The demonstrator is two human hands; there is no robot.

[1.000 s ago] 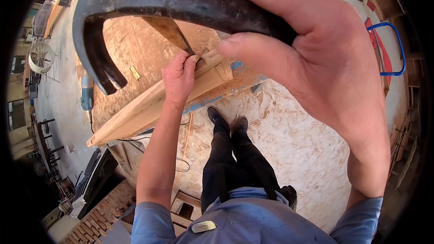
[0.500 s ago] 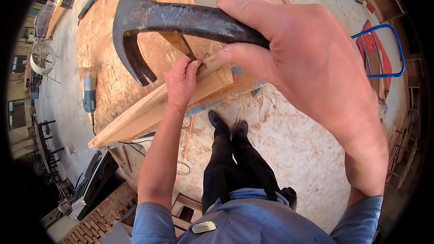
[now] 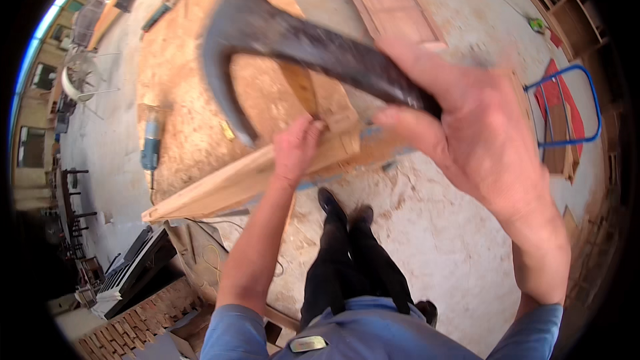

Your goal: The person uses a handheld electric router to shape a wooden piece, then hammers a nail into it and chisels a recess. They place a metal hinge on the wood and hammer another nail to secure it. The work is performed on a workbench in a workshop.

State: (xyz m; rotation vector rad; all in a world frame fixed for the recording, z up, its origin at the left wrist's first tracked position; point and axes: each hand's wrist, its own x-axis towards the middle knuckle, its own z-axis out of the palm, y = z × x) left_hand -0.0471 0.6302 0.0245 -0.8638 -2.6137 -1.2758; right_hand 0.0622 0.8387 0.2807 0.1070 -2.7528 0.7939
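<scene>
A dark claw hammer (image 3: 313,37) is gripped by its handle in my right hand (image 3: 473,120), raised close to the camera and smeared by motion. Beneath it, my left hand (image 3: 298,148) pinches a chisel (image 3: 299,87) low down; its yellow handle points up and is partly covered by the hammer. The chisel's tip is hidden around my fingers, at the right-hand part of a long, pale wooden piece (image 3: 223,183). That piece lies along the near edge of a wood-dusted workbench (image 3: 200,93). My left hand rests against the wood.
A blue corded power tool (image 3: 151,143) and an angle grinder (image 3: 160,10) lie on the bench. Wooden panels (image 3: 387,0) lie beyond it. A blue-framed trolley (image 3: 570,107) stands at the right. Cables trail below the bench's left end, near stacked wood pieces (image 3: 140,320).
The whole view has shifted, so bench and hands sit farther right and lower. The hammer is still held aloft, now blurred. My left hand keeps its hold on the chisel at the wood.
</scene>
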